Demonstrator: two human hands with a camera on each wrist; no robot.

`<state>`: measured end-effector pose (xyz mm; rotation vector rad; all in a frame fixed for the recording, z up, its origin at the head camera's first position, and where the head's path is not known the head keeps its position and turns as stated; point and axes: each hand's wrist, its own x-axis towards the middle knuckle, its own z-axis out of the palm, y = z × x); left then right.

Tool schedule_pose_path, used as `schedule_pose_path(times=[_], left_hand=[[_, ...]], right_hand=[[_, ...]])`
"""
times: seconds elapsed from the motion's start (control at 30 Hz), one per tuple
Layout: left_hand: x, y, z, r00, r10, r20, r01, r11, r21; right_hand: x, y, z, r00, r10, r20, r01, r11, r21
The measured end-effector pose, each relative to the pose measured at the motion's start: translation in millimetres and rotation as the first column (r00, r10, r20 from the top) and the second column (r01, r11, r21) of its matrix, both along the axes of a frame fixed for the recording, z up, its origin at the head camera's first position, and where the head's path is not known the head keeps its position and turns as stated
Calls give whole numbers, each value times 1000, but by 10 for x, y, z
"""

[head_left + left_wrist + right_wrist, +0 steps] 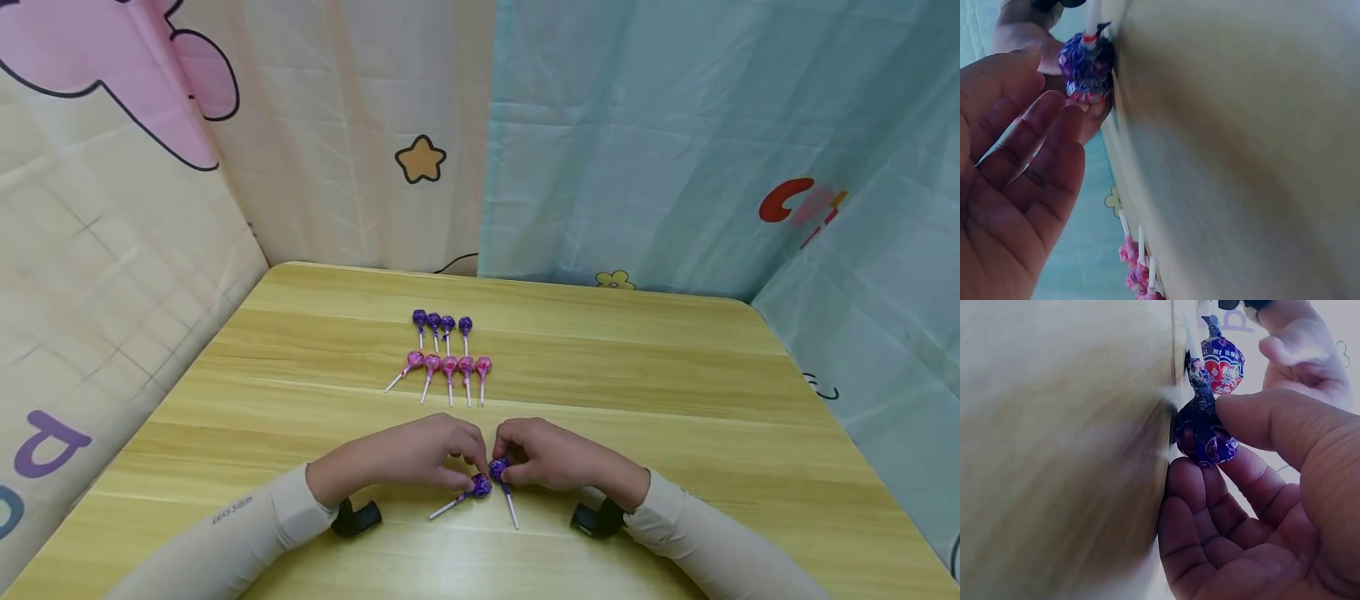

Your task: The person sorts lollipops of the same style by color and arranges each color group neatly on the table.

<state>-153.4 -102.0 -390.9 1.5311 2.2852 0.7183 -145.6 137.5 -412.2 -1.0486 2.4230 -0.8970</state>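
Two purple-wrapped lollipops lie at the near middle of the table, heads close together, sticks toward me. My right hand [555,457] pinches the head of the right lollipop [498,469] between thumb and fingers; the right wrist view shows the thumb [1254,419] on its wrapper neck. My left hand [438,450] hovers around the left lollipop [482,486], its fingertips right at the candy. In the right wrist view, a gap shows between that hand's thumb and the left lollipop [1222,365]. Relaxed, spread fingers [1060,169] appear in the left wrist view.
Farther back on the wooden table [675,375] lies a row of several purple lollipops [447,323]. In front of it is a row of several pink lollipops [449,365]. Printed curtains [637,150] hang around the table's far and side edges.
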Motion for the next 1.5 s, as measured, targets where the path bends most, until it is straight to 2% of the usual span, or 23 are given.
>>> schedule_pose_path(times=[0.2,0.43,0.87,1.1,1.27,1.5], left_hand=[[44,40,-72,1000,-20,-9,20,1000,5],[43,51,-92,999,-24,-30,25,1000,15],[40,53,-98,999,28,-31,-28,1000,-12],[56,43,-112,998,56,6,-55,998,-11],[74,56,-103,995,89,48,-88,996,-26],[84,70,-103,984,134,113,-130,991,-39]], right_hand=[[1,5,-16,1000,7,1,-7,1000,-8],[-4,-3,-12,1000,13,18,-13,1000,-19],[-11,-17,8,1000,7,15,-6,1000,-9],[-20,-15,2,1000,11,8,-11,1000,-10],[-49,-3,23,1000,10,-26,-11,1000,-12],[-221,-22,166,997,-53,-64,50,997,-55]])
